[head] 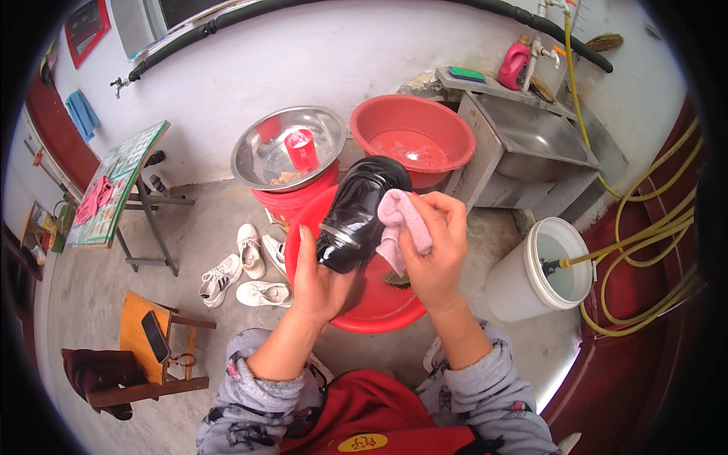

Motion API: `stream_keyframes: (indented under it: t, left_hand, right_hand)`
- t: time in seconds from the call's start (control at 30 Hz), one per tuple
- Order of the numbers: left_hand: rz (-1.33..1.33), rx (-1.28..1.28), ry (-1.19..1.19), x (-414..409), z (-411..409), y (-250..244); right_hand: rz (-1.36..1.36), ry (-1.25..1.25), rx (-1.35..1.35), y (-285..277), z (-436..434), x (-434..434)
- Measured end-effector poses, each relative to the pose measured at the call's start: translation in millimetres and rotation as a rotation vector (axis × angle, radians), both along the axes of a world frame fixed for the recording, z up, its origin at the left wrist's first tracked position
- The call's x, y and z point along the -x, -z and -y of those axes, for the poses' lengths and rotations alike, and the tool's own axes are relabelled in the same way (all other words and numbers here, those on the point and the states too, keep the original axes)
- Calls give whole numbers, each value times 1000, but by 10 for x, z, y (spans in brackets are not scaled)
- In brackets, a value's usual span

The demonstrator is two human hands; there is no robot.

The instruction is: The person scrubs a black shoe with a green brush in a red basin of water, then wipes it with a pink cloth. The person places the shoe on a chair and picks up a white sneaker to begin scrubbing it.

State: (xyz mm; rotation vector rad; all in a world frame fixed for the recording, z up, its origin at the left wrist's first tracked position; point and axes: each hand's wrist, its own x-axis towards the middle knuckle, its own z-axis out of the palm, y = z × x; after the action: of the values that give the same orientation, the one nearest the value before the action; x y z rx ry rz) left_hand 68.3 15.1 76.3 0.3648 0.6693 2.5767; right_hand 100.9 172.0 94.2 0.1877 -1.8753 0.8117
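Observation:
A glossy black shoe (359, 199) with a strap across it rests in my left hand (318, 284), toe pointing away from me. Its underside is hidden from view. Pinched in the fingers of my right hand (438, 244) is a folded pink cloth (401, 224), close against the shoe's right side; whether it touches cannot be told. Both hands are above a red plastic basin (375, 315) on the floor. A dark object (397, 280) lies in that basin, partly covered by my right hand and the cloth.
White sneakers (250, 250) stand left of the basin. Behind are a steel bowl (256, 165) holding a red cup (301, 149), and another red basin (412, 111). A white bucket (512, 284) with a yellow hose (591, 256) stands right, below a steel sink (534, 131). A wooden chair (133, 335) is left.

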Motion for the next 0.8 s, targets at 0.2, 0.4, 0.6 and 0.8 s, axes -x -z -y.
stream_keyframes:
  t: [0.2,0.4,0.6,0.8]
  left_hand:
    - [97,-135,21,48,-2,-11]
    - [140,-142,-59,81,56,-3]
    - [-9,-73,-60,68,16,27]
    - [-45,-65,0,31,8,136]
  right_hand:
    - [100,-25,63,-63,86,-70]
    - [246,-107,42,98,95,-49]
    - [303,-408,665,-11,60,-73]
    - [378,-384,712,142,26,15]
